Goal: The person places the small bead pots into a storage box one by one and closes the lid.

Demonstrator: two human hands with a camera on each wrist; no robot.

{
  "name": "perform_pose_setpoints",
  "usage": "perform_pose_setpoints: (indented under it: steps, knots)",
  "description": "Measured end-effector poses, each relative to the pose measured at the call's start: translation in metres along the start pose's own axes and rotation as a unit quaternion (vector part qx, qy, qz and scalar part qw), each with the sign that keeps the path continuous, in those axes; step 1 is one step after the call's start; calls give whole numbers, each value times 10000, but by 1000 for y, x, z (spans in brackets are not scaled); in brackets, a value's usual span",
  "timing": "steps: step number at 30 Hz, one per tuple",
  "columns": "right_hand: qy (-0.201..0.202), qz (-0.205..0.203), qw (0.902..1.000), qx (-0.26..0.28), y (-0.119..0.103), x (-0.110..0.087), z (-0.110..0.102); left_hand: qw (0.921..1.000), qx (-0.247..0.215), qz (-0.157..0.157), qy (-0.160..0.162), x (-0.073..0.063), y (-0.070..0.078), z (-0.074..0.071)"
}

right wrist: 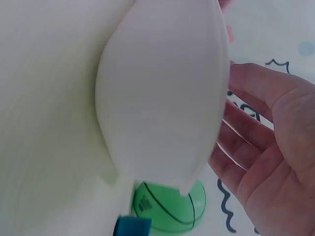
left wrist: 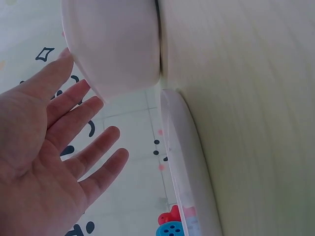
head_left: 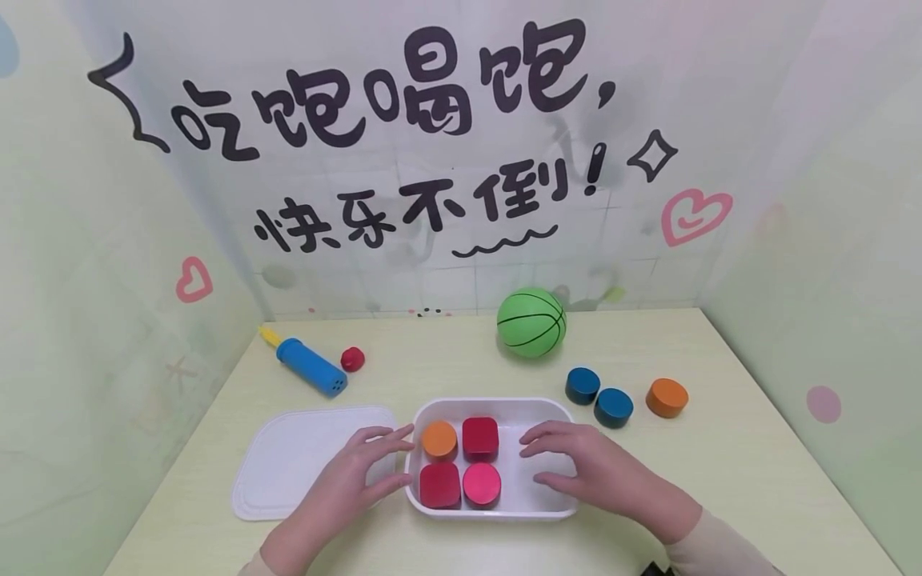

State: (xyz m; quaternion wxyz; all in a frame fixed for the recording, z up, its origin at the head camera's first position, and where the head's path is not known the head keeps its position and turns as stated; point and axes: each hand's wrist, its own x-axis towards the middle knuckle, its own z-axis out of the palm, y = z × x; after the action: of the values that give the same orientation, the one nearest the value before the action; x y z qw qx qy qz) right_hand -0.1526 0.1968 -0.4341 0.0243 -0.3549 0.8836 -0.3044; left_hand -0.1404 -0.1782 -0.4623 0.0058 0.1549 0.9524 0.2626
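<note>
A white rectangular box (head_left: 497,515) stands at the front middle of the table. At its left end sit an orange round block (head_left: 439,440), a dark red rounded-square block (head_left: 480,437), a red rounded-square block (head_left: 439,485) and a pinkish-red round block (head_left: 482,484). My left hand (head_left: 354,470) has its fingers spread, with thumb and fingertips right at the left rim. In the left wrist view, the box wall (left wrist: 115,46) is close by the thumb. My right hand (head_left: 601,468) reaches over the right rim, fingers loosely bent and holding nothing; its palm (right wrist: 295,147) faces the box.
A flat white lid (head_left: 288,472) lies left of the box. Behind are a blue pump (head_left: 313,368) with a yellow tip, a small red toy (head_left: 352,359) and a green ball (head_left: 531,322). Two blue round blocks (head_left: 614,407) and another orange round block (head_left: 667,398) stand back right.
</note>
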Motion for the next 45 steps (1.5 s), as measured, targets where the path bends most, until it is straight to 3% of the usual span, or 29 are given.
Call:
perform_pose_setpoints:
  steps: [9, 17, 23, 33, 45]
  knots:
    - [1221, -41, 9920, -303, 36, -25, -20, 10000, -5, -40, -26, 1, 1, 0]
    - [1925, -46, 9782, -773, 71, -38, -32, 10000, -10, -38, -13, 0, 0, 0]
    - [1830, 622, 9757, -1033, 86, -44, -42, 10000, 1, 7, -29, 0, -1, 0]
    - [1594, 1523, 9705, -981, 102, -45, -49, 10000, -6, -48, -85, 0, 2, -2]
    - [1447, 1476, 9764, -619, 119, -43, -45, 9999, -13, -70, -105, 1, 2, -3]
